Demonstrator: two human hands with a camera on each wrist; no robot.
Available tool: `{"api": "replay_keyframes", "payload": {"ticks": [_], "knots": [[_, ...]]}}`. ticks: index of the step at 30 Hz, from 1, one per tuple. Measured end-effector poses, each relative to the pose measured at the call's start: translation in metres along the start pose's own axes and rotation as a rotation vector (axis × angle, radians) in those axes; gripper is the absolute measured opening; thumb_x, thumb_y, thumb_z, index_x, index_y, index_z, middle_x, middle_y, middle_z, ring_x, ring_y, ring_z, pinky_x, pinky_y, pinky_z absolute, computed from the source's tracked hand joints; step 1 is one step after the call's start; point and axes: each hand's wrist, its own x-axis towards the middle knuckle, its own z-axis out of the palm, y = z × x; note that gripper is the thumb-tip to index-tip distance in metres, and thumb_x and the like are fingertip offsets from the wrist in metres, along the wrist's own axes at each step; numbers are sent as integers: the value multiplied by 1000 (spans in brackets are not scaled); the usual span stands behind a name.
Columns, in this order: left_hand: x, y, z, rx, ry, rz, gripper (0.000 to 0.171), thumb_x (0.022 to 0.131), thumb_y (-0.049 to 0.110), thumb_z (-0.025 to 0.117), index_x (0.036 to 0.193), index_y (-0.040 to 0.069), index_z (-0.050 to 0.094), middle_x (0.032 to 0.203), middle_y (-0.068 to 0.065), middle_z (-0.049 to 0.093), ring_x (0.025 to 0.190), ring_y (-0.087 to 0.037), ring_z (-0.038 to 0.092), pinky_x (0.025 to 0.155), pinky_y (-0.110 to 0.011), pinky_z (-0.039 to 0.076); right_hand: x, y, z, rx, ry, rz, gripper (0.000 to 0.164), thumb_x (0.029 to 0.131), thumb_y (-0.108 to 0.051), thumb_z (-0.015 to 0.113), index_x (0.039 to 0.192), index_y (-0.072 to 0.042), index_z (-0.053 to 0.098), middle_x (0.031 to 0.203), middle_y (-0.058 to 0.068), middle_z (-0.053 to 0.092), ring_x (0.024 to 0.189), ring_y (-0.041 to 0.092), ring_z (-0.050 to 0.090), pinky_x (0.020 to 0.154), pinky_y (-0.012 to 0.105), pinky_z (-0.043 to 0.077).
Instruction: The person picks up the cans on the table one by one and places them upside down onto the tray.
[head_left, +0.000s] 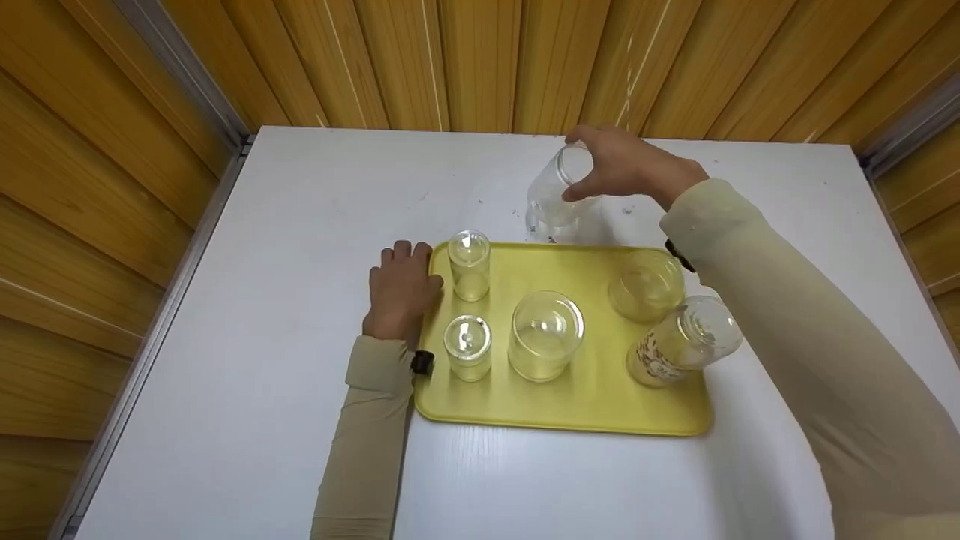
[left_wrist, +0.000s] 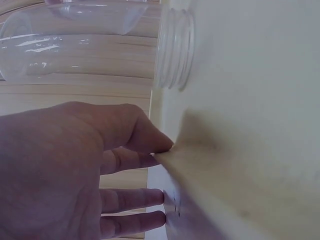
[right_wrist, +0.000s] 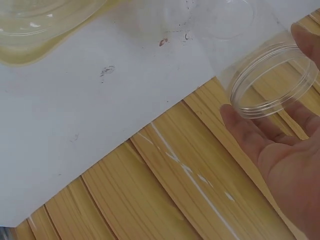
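At the far side of the white table, my right hand point(head_left: 626, 165) grips a clear jar point(head_left: 547, 196) around its threaded mouth, which the right wrist view shows close up. The jar stands mouth up, just behind the yellow tray point(head_left: 570, 418). My left hand point(head_left: 400, 286) pinches the tray's left rim between thumb point(left_wrist: 145, 135) and forefinger. Nearest to it are two small clear jars, one behind point(head_left: 470, 276) and one in front point(head_left: 469, 356). In the left wrist view, a threaded jar mouth point(left_wrist: 175, 50) faces down on the tray.
On the tray also stand a wide clear jar point(head_left: 546, 337) in the middle, a low round jar point(head_left: 646, 285) at the back right, and a jar with printed lettering point(head_left: 664, 356) at the front right. Wood-pattern panels point(head_left: 480, 67) border the table's back.
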Motion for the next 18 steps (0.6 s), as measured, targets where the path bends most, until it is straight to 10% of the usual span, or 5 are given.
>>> {"api": "replay_keyframes", "payload": {"ticks": [18], "knots": [[3,-5,-6,-66,-16,17,44,100,21,58,139,1,62,142,-25,55,124,-45,50,94,-62,49,-24,-2,-16,343,79,-1,98,91,-41,85,162,-6,27,158,26,41,138,43,52,111,61,43]]}}
